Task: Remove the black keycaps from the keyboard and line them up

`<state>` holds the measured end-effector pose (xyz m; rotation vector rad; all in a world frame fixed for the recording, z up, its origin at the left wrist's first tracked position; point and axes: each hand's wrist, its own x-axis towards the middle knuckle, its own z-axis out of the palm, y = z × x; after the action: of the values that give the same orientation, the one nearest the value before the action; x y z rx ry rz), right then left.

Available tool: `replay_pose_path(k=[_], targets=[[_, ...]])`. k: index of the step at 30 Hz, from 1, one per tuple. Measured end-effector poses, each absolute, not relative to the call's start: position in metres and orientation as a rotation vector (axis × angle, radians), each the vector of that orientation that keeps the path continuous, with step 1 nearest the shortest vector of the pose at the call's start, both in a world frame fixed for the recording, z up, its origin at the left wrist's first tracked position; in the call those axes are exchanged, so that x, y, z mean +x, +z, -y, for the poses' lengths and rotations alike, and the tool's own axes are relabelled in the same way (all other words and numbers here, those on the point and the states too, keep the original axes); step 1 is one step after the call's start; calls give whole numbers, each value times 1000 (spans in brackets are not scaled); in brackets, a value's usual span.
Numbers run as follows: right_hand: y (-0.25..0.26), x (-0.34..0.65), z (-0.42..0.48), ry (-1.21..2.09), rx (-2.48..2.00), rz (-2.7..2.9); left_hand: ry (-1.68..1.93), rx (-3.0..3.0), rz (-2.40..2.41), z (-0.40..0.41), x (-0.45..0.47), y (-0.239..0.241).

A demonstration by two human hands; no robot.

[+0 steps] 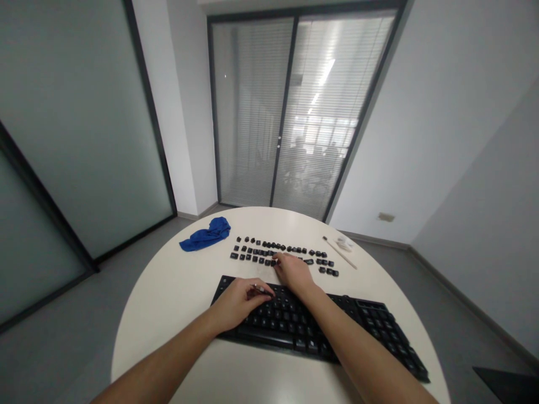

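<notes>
A black keyboard lies across the near part of the round table, with some of its upper keys off. Over its upper left part, my left hand is closed on a thin dark tool with a shiny end; its exact kind is unclear. My right hand reaches beyond the keyboard to the rows of loose black keycaps. Its thumb and fingers are pinched at a keycap in the nearest row, partly hidden by the fingertips. My right forearm passes above the keyboard's middle.
A crumpled blue cloth lies at the table's far left. On the right are a thin brush and a small whitish bundle. More keycaps sit near the brush. The round white table has a curved edge; walls and glass doors stand beyond.
</notes>
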<state>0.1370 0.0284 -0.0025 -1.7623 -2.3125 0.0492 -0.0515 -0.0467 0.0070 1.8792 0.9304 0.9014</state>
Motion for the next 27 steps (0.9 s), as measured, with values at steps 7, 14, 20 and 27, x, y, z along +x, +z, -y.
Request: replay_pose_path(k=[7, 14, 20, 27], targets=[[-5, 137, -29, 26, -1764, 2302, 895, 1848, -924, 46, -51, 6], [-5, 139, -28, 35, -1795, 2255, 895, 1817, -929, 47, -50, 6], [-6, 138, -28, 48, -1839, 2209, 883, 1841, -947, 46, -50, 5], [-8, 138, -27, 29, -1837, 2197, 884, 1850, -945, 44, -51, 2]])
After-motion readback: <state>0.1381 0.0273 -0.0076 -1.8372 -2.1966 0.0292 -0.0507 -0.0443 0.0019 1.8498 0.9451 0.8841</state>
